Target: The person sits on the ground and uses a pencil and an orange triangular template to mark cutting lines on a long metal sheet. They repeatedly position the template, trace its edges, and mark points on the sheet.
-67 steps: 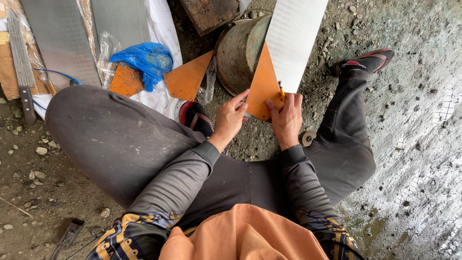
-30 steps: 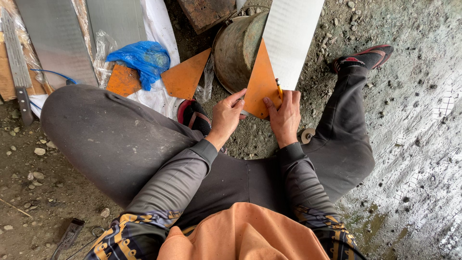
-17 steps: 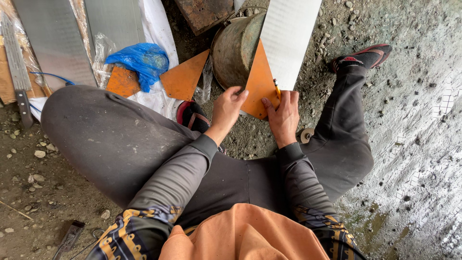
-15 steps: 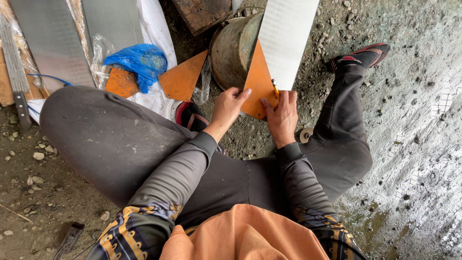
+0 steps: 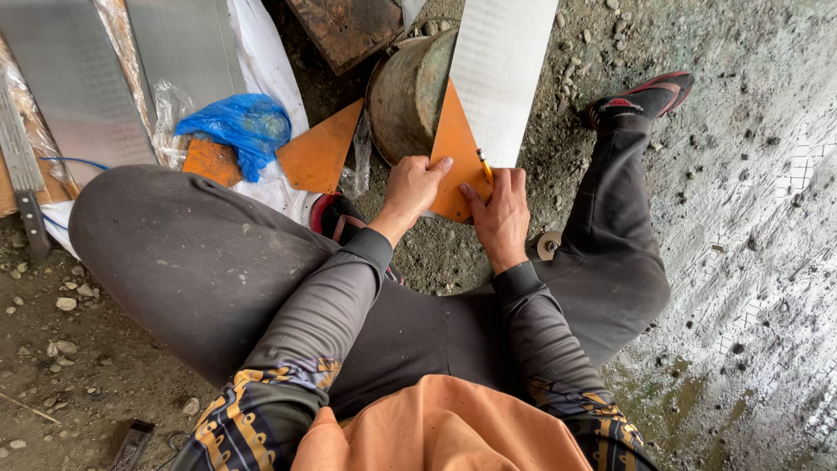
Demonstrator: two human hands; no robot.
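An orange triangular template (image 5: 455, 148) lies on a long white metal strip (image 5: 503, 74) that leans over a rusty round tin (image 5: 408, 96). My left hand (image 5: 414, 187) presses flat on the template's lower left edge. My right hand (image 5: 501, 214) holds a short yellow pencil (image 5: 484, 166) with its tip at the template's right edge, on the strip. I sit on the ground with my legs spread around the work.
A second orange triangle (image 5: 323, 153), a blue plastic bag (image 5: 235, 126) and grey metal sheets (image 5: 78, 78) lie at the left. A saw (image 5: 26, 183) rests at the far left. Gravelly dirt surrounds me. A rusty slab (image 5: 344, 26) sits at the top.
The view has shifted slightly. My left hand has settled a little lower on the template, and the pencil stays at its right edge.
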